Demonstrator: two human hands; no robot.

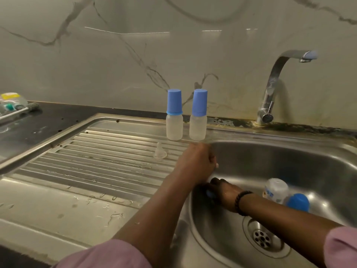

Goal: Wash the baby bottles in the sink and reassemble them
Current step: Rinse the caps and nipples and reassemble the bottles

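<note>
- Hands meet at the left inner edge of the round stainless-steel sink bowl (pixel 270 163), both working on something small held between them.
- Left hand (pixel 195 163) hovers over the bowl's rim with its fingers curled downward, clenched around a pale item of which only a sliver shows below the knuckles; what that item is cannot be told.
- Right hand (pixel 222 192), with a black beaded bracelet (pixel 242 203) on the wrist, reaches across the bowl and curls its fingers around a small blue piece (pixel 209 194), mostly hidden under the fingers.
- Two upright frosted plastic baby bottles stand side by side at the back of the ribbed steel draining board (pixel 96 161), just beside the bowl: the left capped bottle (pixel 174 115) and the right capped bottle (pixel 198 115), each topped with a tall blue cap.
- One clear silicone teat (pixel 160 151) sits upright on the draining board ridges, in front of the left capped bottle and near the left hand.
- Inside the bowl, on the right, an uncapped clear bottle with blue print (pixel 275 190) lies tilted, touching a loose blue cap (pixel 298 203) just beside it.
- Round perforated drain (pixel 264 237) lies at the bottom of the bowl, below the right forearm.
- Curved chrome tap (pixel 278 82) rises behind the bowl against the veined marble wall; no water shows at its spout.
- At far left, on the dark counter (pixel 38 124), a clear packet with a yellow label (pixel 11 103) rests next to a thin white-handled brush (pixel 21 111).
- Pink sleeves (pixel 108 256) cover both upper forearms.
</note>
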